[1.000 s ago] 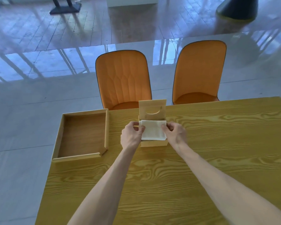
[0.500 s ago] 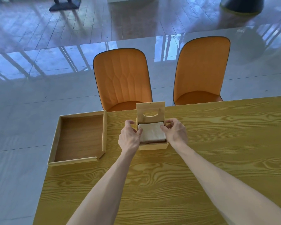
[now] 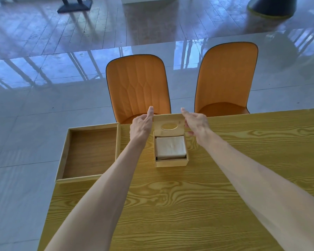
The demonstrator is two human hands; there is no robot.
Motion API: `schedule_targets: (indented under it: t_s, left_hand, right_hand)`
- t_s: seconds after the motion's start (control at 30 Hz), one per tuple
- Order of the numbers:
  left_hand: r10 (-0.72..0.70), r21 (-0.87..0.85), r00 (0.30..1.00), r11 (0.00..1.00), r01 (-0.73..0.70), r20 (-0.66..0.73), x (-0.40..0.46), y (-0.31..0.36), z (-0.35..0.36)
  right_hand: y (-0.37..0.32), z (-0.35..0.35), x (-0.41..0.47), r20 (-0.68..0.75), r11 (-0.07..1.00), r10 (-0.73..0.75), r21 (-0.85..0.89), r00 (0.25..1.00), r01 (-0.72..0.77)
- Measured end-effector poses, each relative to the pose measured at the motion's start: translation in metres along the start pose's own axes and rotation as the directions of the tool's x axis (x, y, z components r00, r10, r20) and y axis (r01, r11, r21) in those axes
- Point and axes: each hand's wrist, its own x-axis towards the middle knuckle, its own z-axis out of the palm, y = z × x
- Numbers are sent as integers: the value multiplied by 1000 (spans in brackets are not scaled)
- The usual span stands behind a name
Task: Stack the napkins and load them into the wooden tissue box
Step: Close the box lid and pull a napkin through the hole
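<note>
A small wooden tissue box (image 3: 171,162) stands on the yellow table near its far edge. A stack of white napkins (image 3: 170,147) lies flat inside it. The hinged lid (image 3: 169,125), with an oval slot, stands upright behind the box. My left hand (image 3: 141,125) is at the lid's left edge and my right hand (image 3: 196,123) at its right edge, both with fingers extended. Whether the fingers touch the lid I cannot tell. Neither hand holds anything.
An empty wooden tray (image 3: 91,151) sits at the table's (image 3: 188,205) far left corner, partly over the edge. Two orange chairs (image 3: 138,87) (image 3: 225,78) stand beyond the far edge. A glossy tiled floor (image 3: 22,124) surrounds the table.
Both hands let go of the napkin stack, now settled in the box, and moved up and away to either side of the raised lid.
</note>
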Motion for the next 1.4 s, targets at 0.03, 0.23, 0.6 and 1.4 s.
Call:
schedule_targets:
  t_s: [0.03, 0.23, 0.6, 1.4]
  left_hand:
    - [-7, 0, 1000, 1000, 7, 14, 1, 1, 1]
    - [-77, -88, 995, 993, 82, 59, -7, -7, 1]
    - [-77, -103, 971, 989, 103, 228, -43, -46, -16]
    - [-80, -108, 971, 988, 107, 225, -62, -107, 0]
  right_hand:
    - [0, 1, -1, 4, 1000, -4, 2, 1000, 3]
    - [7, -1, -13, 15, 999, -1, 45, 1000, 0]
    - [62, -17, -47, 121, 999, -52, 7, 991, 51]
    - [119, -16, -58, 73, 979, -113, -163, 991, 124]
